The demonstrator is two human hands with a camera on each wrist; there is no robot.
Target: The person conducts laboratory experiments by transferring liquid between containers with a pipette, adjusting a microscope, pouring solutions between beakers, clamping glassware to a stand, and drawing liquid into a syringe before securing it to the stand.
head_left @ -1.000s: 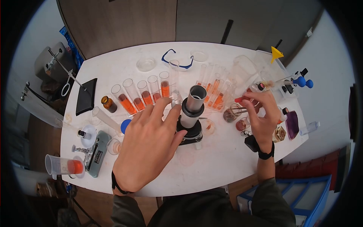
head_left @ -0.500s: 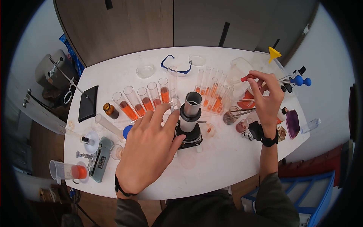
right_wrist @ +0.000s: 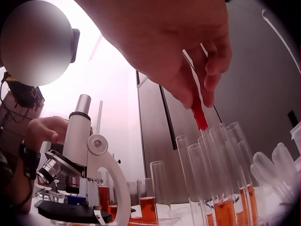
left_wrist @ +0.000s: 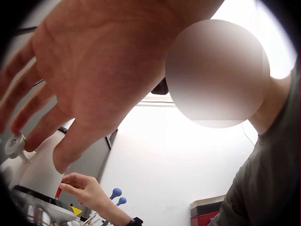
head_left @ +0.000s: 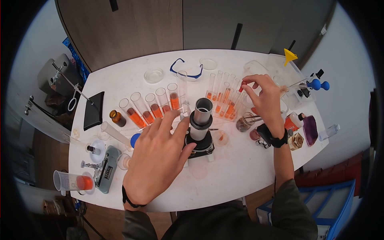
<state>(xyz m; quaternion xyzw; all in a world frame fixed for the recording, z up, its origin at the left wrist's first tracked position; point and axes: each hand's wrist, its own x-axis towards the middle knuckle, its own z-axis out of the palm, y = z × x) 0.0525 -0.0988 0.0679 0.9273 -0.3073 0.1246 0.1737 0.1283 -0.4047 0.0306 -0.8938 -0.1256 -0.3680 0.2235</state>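
My right hand (head_left: 266, 98) pinches a dropper by its red bulb (right_wrist: 200, 117) between thumb and fingers. The dropper's tube points down among the slim test tubes (right_wrist: 223, 174), several of which hold orange liquid. In the head view these tubes (head_left: 230, 110) stand together in a clear rack right of the microscope (head_left: 199, 132). My left hand (head_left: 156, 160) reaches to the microscope's left side with its fingers spread and extended. The left wrist view has those fingertips right by the white focus knob (left_wrist: 15, 147).
Wider tubes of orange liquid (head_left: 134, 116) stand behind the left hand. Blue-rimmed goggles (head_left: 187, 71) lie at the back. A scale (head_left: 107, 170) and a beaker of orange liquid (head_left: 72, 181) sit front left. Jars (head_left: 244, 123) and a red-labelled bottle (head_left: 294, 121) are at the right.
My right hand has lifted the red-bulbed dropper from the jars at the right and carried it left, over the slim test tubes. The left hand has stayed by the microscope.
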